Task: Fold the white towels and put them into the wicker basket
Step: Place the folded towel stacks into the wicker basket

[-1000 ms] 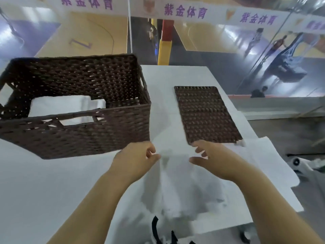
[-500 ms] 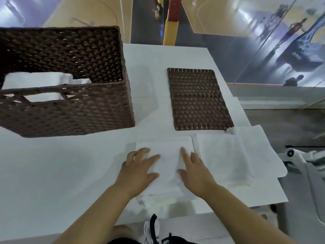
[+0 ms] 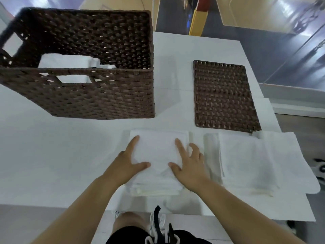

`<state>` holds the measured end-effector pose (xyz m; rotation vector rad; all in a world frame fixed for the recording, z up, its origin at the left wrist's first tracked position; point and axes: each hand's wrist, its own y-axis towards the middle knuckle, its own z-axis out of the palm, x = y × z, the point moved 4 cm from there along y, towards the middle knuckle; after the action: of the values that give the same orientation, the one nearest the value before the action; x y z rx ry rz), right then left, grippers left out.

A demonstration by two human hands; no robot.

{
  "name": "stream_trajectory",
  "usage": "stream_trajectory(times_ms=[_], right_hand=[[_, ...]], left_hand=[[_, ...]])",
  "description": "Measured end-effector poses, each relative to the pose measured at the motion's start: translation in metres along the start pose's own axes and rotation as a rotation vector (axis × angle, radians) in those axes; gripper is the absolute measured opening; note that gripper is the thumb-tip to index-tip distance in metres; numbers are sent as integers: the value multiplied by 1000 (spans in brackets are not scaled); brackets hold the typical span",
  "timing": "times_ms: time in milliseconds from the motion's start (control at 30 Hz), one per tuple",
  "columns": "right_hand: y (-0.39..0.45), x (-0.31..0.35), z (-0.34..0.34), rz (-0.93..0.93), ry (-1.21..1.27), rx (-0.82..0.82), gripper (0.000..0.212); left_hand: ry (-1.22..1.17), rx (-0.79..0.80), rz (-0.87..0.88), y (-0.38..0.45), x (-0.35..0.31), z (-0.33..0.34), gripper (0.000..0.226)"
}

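Both hands flat, fingers spread: left hand (image 3: 129, 164), right hand (image 3: 189, 166) press folded towel (image 3: 158, 152).

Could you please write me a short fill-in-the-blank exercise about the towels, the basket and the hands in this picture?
1. Both hands, the left hand and the right hand, press flat on the folded ____ in front of the person.
2. A folded white towel already lies inside the wicker ____.
3. The flat wicker lid lies to the ____ of the wicker basket.
4. The spare towels lie nearer the person than the lid, on the white ____.

Missing words: towel; basket; right; table
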<state>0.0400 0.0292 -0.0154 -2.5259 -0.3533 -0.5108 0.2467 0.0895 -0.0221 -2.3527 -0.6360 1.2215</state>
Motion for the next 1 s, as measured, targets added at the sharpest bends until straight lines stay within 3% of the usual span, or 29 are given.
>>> stream_trajectory(times_ms=[200,500,733,1000], right_hand=[[0,-19,4,78,373,89,73],[10,-20,-1,128,607,72,73],[5,-26,6,195,670,129,73],[-5,-28,16,207,683,82,70]], left_hand=[[-207,60,19,1,-7,17,91],[-353,42,-13,10,-10,16,90],[-371,105,-45,2,-7,21,85],[-449,96,-43,-5,3,31,86]])
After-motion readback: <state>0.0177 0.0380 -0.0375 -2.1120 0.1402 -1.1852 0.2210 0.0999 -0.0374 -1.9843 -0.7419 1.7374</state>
